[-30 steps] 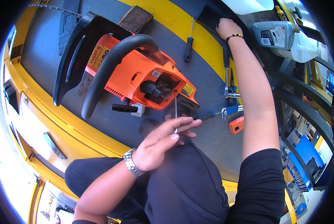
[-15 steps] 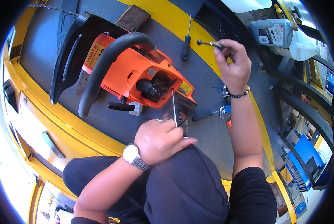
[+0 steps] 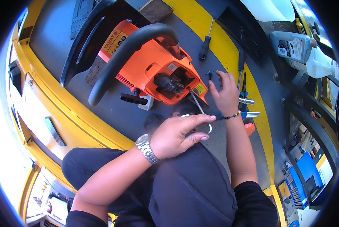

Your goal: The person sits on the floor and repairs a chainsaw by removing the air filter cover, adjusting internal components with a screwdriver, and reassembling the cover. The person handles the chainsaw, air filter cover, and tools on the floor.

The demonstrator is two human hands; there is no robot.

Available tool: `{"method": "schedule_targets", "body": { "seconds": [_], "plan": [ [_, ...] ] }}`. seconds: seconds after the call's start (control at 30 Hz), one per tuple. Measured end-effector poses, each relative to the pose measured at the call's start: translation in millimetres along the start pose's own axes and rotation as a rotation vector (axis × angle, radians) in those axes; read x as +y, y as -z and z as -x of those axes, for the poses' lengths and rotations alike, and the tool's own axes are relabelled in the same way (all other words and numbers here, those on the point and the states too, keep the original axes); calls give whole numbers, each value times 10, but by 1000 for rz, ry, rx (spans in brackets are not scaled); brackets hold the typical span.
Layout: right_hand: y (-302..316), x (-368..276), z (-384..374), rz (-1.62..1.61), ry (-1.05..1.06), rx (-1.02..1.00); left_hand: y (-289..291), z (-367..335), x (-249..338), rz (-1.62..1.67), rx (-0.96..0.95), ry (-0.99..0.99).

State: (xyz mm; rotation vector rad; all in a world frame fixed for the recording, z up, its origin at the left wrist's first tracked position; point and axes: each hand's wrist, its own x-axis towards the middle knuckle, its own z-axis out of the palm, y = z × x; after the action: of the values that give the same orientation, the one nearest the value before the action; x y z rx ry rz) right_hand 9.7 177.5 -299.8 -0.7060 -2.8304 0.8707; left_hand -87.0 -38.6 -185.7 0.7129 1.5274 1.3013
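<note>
The orange chainsaw (image 3: 143,72) lies on the grey floor, its engine opening facing me. An L-shaped hex key (image 3: 196,100) has its long end in that opening and its bent end toward me. My left hand (image 3: 177,136) is at the bent end, index finger and thumb stretched apart around the key. The index finger crosses in front of the shaft; whether it presses on it I cannot tell. Further right, my right hand (image 3: 226,94) reaches low over the floor with its fingers apart. A small dark part with a thin metal tip (image 3: 210,75) is just beyond its fingertips.
A blue-handled screwdriver (image 3: 204,49) lies on the yellow floor stripe. More hand tools, including a long-handled tool (image 3: 240,64) and a socket (image 3: 246,101), lie beside my right wrist. A wooden block (image 3: 154,11) sits by the saw. A grey jug (image 3: 292,46) stands far right.
My right hand has come down and left from a raised position and opened from its pinch on a small dark part. My left fingers have uncurled from the hex key. The view has shifted.
</note>
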Motion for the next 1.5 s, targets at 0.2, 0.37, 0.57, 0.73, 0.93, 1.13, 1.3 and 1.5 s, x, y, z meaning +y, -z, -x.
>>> {"method": "schedule_targets", "body": {
  "seconds": [0.2,0.37,0.57,0.73,0.93,1.13,1.3,1.5],
  "plan": [
    [84,-502,345,-262,203,6,-61,-43,-57,-418,48,-199],
    [20,-757,333,-228,189,27,35,-166,54,-540,186,-381],
    [58,-941,188,-10,226,-26,140,-182,32,-253,117,-252],
    [140,-863,196,-20,194,-103,179,-181,34,220,48,-203],
    [224,-872,87,-16,253,-189,293,-179,-22,-396,83,-359],
    [234,-920,122,-37,196,-155,186,-192,-158,-304,249,-461],
    [261,-959,157,51,156,-168,139,-223,-179,-320,262,-452],
    [198,-903,138,43,268,-170,125,-209,-245,-279,289,-409]
  ]
}}
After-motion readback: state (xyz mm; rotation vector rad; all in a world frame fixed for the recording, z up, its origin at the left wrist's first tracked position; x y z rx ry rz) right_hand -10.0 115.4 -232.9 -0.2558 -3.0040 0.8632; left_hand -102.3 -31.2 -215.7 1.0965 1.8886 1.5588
